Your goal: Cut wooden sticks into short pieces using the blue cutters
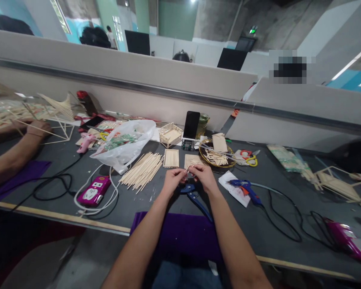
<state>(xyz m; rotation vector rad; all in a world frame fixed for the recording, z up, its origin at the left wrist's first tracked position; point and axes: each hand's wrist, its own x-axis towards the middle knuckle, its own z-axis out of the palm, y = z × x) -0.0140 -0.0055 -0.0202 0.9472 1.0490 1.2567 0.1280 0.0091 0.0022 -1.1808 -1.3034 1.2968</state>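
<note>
My left hand (175, 177) and my right hand (202, 176) meet over the table, fingertips pinched together. Between them is a tiny pale piece that looks like a short wooden stick (187, 170), mostly hidden by the fingers. Just below the hands lies a blue-handled cutter (195, 196). A flat piece of pale wood (191, 160) rests behind the fingers. To the left are a loose pile of thin wooden sticks (142, 170) and a small rectangular stick panel (171, 158). Behind stands a small hexagonal stick frame (170, 134).
A round basket (233, 162) holds short sticks. A blue glue gun (246, 190) lies on white paper at right, its cord trailing. A phone (191, 124) stands upright behind. Left are a plastic bag (129, 140), a magenta power strip (94, 190) and another person's hand (39, 128) beside a stick frame.
</note>
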